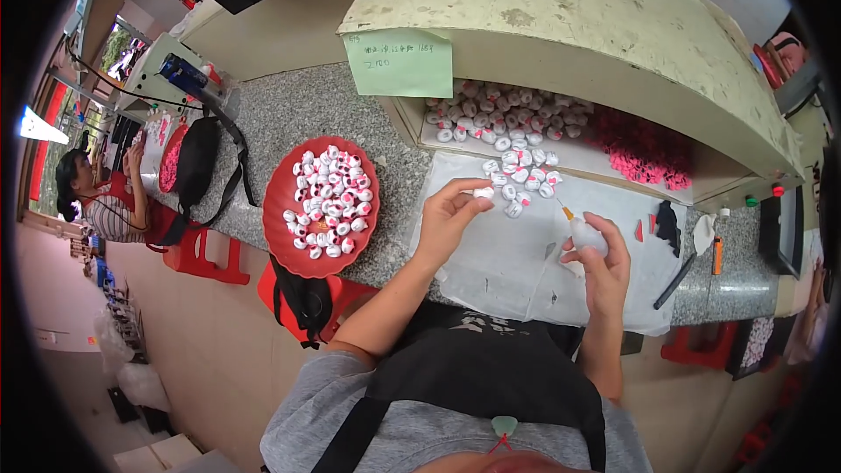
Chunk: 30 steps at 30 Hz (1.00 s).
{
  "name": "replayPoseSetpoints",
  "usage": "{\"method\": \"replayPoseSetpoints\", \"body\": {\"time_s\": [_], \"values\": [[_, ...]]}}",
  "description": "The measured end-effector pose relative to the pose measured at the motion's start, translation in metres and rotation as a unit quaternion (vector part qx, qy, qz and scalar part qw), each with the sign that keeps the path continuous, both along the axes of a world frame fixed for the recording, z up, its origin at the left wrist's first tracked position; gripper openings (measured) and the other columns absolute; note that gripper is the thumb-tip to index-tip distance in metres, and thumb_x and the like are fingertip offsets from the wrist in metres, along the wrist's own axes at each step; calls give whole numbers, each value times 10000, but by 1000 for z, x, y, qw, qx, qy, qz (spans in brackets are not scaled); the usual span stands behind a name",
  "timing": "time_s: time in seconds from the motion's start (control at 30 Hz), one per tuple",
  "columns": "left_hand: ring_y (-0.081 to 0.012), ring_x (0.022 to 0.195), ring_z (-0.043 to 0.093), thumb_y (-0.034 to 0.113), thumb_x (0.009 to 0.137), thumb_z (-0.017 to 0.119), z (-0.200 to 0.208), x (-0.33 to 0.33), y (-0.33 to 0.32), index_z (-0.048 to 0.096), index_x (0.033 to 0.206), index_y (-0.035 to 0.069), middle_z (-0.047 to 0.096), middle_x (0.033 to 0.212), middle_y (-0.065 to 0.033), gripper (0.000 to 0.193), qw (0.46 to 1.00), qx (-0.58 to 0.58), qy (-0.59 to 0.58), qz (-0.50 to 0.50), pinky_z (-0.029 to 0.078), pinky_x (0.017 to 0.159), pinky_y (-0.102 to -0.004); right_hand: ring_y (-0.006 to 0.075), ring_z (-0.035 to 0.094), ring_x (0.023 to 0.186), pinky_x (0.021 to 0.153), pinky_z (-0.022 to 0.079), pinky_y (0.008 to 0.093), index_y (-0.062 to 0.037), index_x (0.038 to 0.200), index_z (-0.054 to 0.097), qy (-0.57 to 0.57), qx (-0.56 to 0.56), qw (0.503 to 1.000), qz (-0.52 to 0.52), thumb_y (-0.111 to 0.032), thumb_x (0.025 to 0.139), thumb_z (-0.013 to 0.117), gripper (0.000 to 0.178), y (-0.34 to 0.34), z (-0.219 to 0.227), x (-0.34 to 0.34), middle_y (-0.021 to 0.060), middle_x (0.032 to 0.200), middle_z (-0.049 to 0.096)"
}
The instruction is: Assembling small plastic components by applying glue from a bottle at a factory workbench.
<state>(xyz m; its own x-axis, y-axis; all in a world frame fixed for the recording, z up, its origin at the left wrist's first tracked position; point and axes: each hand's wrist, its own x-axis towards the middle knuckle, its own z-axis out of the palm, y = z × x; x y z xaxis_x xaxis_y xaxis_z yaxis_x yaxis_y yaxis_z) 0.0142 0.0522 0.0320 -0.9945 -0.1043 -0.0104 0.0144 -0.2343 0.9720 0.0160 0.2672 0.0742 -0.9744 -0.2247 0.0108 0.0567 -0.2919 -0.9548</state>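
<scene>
Between the thumb and fingertips of my left hand point(445, 223) is a small white piece point(483, 194), too small to make out fully. My right hand point(606, 270) is wrapped round a white squeeze bottle point(589, 237), whose thin needle tip with an orange base points up and to the left. The two hands are apart, over a white sheet point(491, 273) on the counter. Just beyond them lies a loose group of small white round pieces point(526, 175) with pink and dark marks. More white pieces point(499, 109) are heaped under the shelf, beside a pile of pink pieces point(644, 153).
A red scalloped bowl point(273, 210) of white pieces stands at the left. The cream shelf point(561, 0) with a green note point(400, 64) overhangs the work area. At the right lie a black-handled tool point(674, 282), black cloth point(669, 228) and an orange tube point(717, 256). A person point(114, 210) sits far left.
</scene>
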Motion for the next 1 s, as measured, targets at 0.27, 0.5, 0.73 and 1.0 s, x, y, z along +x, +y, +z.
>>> {"method": "replayPoseSetpoints", "body": {"time_s": [0.27,0.5,0.73,1.0], "values": [[-159,827,533,-12,733,518,19,13,17,477,986,-23,537,925,-104,256,995,96,30,-21,446,751,-293,146,481,789,681,439,259,-17,898,399,35,-233,970,-55,-20,673,563,278,2,3,-4,102,909,415],[-195,917,508,-39,712,528,28,21,28,414,1036,-50,505,984,-163,343,993,102,56,-38,441,785,-330,132,426,732,650,383,217,-25,858,409,181,-85,968,-152,-11,619,594,302,-9,23,6,79,859,405],[-183,915,506,-49,705,527,29,25,31,420,1042,-47,500,1004,-171,354,993,96,51,-34,417,786,-275,150,505,678,603,427,241,-35,823,483,334,103,929,-119,-23,532,721,377,-13,18,19,109,792,498],[-169,910,505,-54,702,527,30,27,31,422,1044,-42,497,1013,-172,357,992,105,58,-33,404,782,-256,149,543,614,528,451,237,-39,820,509,361,136,915,-119,-27,504,742,393,-19,18,21,106,774,508]]}}
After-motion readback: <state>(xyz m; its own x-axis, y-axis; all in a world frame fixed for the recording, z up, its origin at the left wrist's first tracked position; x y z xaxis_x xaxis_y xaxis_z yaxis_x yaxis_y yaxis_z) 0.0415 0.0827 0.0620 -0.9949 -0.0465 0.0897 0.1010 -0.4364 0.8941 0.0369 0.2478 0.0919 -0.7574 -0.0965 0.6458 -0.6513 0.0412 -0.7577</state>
